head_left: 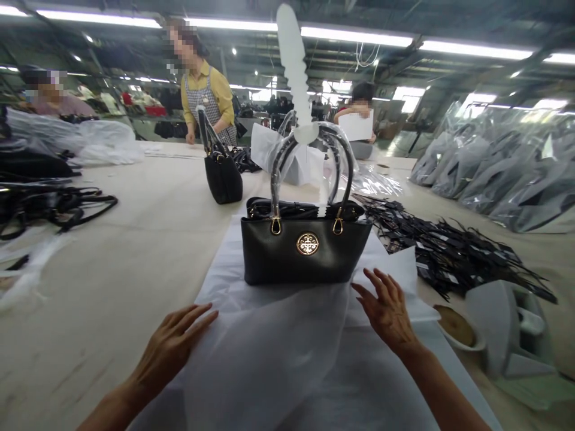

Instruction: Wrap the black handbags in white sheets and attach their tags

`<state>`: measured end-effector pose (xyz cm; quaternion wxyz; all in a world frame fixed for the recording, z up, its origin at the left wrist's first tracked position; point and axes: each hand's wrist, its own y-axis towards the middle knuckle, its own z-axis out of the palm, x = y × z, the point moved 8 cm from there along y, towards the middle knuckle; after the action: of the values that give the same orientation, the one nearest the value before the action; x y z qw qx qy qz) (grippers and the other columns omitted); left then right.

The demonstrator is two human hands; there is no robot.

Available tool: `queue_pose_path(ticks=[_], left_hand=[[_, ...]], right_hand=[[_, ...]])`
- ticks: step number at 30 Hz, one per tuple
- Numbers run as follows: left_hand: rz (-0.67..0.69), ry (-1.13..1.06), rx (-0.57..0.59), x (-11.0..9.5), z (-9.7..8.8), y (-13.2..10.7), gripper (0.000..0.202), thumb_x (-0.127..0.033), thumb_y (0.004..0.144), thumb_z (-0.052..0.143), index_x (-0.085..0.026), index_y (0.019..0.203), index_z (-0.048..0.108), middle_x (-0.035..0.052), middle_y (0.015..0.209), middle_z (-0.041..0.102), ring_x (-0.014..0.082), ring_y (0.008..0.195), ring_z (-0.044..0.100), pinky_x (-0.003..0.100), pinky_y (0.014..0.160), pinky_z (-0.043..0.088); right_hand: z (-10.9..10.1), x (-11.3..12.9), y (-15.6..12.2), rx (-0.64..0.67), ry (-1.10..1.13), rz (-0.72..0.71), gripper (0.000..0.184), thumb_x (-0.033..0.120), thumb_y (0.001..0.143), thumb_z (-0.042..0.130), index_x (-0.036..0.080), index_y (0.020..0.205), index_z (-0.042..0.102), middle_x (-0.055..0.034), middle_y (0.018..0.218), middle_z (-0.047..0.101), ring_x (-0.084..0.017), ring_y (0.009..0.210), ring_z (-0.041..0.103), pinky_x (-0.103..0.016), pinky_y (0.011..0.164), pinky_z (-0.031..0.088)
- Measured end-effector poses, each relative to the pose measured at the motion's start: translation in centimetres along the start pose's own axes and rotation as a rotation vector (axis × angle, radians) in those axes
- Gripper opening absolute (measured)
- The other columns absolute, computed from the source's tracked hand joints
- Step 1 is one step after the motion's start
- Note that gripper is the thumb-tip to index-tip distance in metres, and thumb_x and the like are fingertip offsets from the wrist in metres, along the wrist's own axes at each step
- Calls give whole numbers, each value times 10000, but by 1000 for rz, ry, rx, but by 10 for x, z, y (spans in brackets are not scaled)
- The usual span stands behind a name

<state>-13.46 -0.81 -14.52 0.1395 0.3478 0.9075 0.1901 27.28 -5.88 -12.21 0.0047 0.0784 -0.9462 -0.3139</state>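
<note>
A black handbag point(278, 257) with a round gold emblem stands upright on white wrapping paper point(269, 347). Clear plastic film covers its two raised handles point(350, 161), and a pale notched strip point(291, 60) rises from where they meet. My left hand point(179, 335) is at the paper's left edge, fingers stretched out, holding nothing. At the bag's lower right corner, my right hand point(384, 302) hovers with fingers spread, and it too holds nothing. Whether either hand touches the paper, I cannot tell.
Black hang tags point(449, 245) lie heaped on the right beside a tape dispenser point(516, 335). Plastic-wrapped bags point(489, 161) line the right back. Black straps point(58, 206) lie at left. Another black handbag point(223, 178) stands before a person in a checked apron point(209, 105).
</note>
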Motion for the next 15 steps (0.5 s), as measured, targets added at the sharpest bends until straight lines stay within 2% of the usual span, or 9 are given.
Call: queue_pose_path(ticks=[3, 5, 8, 10, 13, 15], left_hand=[[6, -1, -72, 5, -6, -4, 423, -179, 889, 383, -365, 1190, 615, -20, 1133, 681, 202, 1033, 614, 334, 906, 509], [8, -31, -97, 4, -8, -4, 415, -180, 894, 385, -341, 1208, 603, -14, 1119, 687, 186, 1027, 617, 305, 900, 519], [-11, -122, -136, 3, -10, -3, 394, -199, 895, 391, -287, 1222, 593, 5, 1136, 676, 164, 1040, 621, 261, 915, 517], [-71, -187, -154, 10, -11, -6, 388, -209, 891, 386, -269, 1213, 594, 3, 1159, 663, 153, 1055, 620, 254, 958, 493], [-226, -265, -100, 30, -10, -12, 386, -225, 867, 417, -266, 1207, 595, -12, 1206, 640, 154, 1090, 610, 266, 1009, 450], [-297, -323, -37, 43, -11, -14, 384, -251, 840, 462, -259, 1195, 609, -14, 1219, 635, 161, 1097, 610, 270, 1014, 440]], right_hand=[[-1, 9, 3, -15, 4, -61, 364, 164, 924, 401, 237, 1242, 563, -96, 1356, 502, -252, 1330, 348, -505, 1089, 287], [-2, 18, 7, -27, 11, -131, 407, 109, 908, 389, 239, 1259, 548, -103, 1366, 491, -251, 1336, 338, -512, 1090, 277], [-7, 30, 15, -61, 61, -198, 252, 134, 893, 459, 224, 1009, 664, -99, 1292, 551, -269, 1304, 376, -517, 1084, 276], [-16, 41, 18, -63, 102, -234, 189, 150, 889, 487, 204, 828, 658, -77, 1155, 629, -252, 1224, 459, -495, 1088, 278], [-40, 65, 12, 32, 154, -279, 241, 62, 874, 429, 191, 801, 618, -36, 926, 670, -184, 988, 583, -422, 1074, 313], [-59, 81, -1, 123, 179, -257, 286, -12, 823, 387, 183, 802, 596, -30, 841, 650, -158, 832, 598, -371, 999, 385]])
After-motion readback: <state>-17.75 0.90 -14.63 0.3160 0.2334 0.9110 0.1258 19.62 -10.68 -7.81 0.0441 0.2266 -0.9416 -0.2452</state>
